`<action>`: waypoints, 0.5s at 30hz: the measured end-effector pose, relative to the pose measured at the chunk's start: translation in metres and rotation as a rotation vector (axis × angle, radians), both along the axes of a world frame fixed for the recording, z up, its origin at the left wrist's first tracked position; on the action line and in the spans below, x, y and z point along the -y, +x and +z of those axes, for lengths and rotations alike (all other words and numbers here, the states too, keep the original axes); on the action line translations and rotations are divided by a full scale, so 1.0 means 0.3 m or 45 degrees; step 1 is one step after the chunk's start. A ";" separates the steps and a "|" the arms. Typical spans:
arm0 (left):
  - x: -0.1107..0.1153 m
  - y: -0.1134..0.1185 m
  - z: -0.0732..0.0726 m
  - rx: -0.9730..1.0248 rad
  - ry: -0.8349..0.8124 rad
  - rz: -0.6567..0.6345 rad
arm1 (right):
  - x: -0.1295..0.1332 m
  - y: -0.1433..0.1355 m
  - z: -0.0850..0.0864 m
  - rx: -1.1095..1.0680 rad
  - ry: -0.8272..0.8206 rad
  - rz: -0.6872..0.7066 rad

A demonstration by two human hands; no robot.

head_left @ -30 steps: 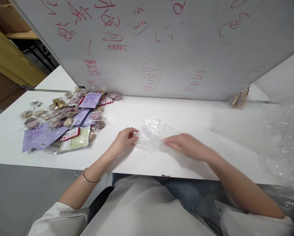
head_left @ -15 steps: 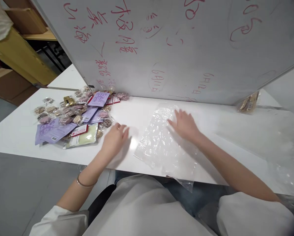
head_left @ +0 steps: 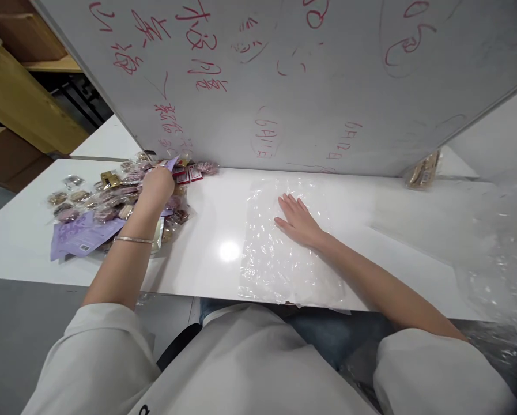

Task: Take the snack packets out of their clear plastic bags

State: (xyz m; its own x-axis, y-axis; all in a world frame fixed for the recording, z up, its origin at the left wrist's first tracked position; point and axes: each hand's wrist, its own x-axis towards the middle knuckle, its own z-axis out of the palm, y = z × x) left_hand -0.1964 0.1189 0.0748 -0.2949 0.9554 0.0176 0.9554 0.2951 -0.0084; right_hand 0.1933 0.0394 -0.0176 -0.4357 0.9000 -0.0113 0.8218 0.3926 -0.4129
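My left hand [head_left: 158, 183] is over the back of a pile of small wrapped snacks [head_left: 106, 199], its fingers closed at a purple packet [head_left: 170, 163] whose edge sticks out beyond them. Another purple packet [head_left: 85, 233] lies at the front of the pile. Red and white cards [head_left: 189, 174] lie right of my left hand. My right hand [head_left: 299, 222] lies flat with fingers spread on a clear, crinkled plastic bag [head_left: 262, 253], which is spread on the white table [head_left: 210, 230].
A whiteboard [head_left: 241, 86] with red writing stands along the table's back. At its right foot is a brown packet [head_left: 422, 172]. Clear plastic sheeting [head_left: 495, 248] covers the right end. Cardboard boxes [head_left: 11, 155] are at the far left.
My left hand has moved left and back onto the pile, closing at the purple packet. My right hand has flattened on the plastic bag, which lies straighter and more spread out.
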 end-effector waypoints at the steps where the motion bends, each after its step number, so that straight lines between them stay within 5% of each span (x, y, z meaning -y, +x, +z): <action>1: 0.023 0.014 0.013 -0.017 0.020 0.004 | -0.002 0.003 -0.001 -0.077 -0.030 -0.009; 4: 0.139 0.126 0.024 -0.046 0.217 -0.089 | -0.009 0.021 0.005 -0.401 -0.140 -0.126; 6: 0.245 0.261 -0.009 -0.046 0.512 -0.488 | -0.008 0.050 0.019 -0.634 -0.131 -0.248; 9: 0.404 0.494 -0.104 -0.068 0.576 -1.231 | 0.028 0.148 0.054 -0.776 0.068 -0.393; 12: 0.501 0.657 -0.199 -0.126 0.390 -1.706 | 0.117 0.307 0.091 -0.501 0.194 -0.345; 15: 0.514 0.697 -0.243 -0.027 0.154 -1.804 | 0.224 0.461 0.109 -0.097 0.097 -0.104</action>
State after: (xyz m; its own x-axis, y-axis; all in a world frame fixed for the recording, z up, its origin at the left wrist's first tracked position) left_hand 0.0127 -0.0352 0.0018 0.8960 0.4298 0.1116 0.4386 -0.8959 -0.0707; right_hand 0.3317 -0.0279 0.0150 -0.3578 0.9295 0.0889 0.8197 0.3583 -0.4468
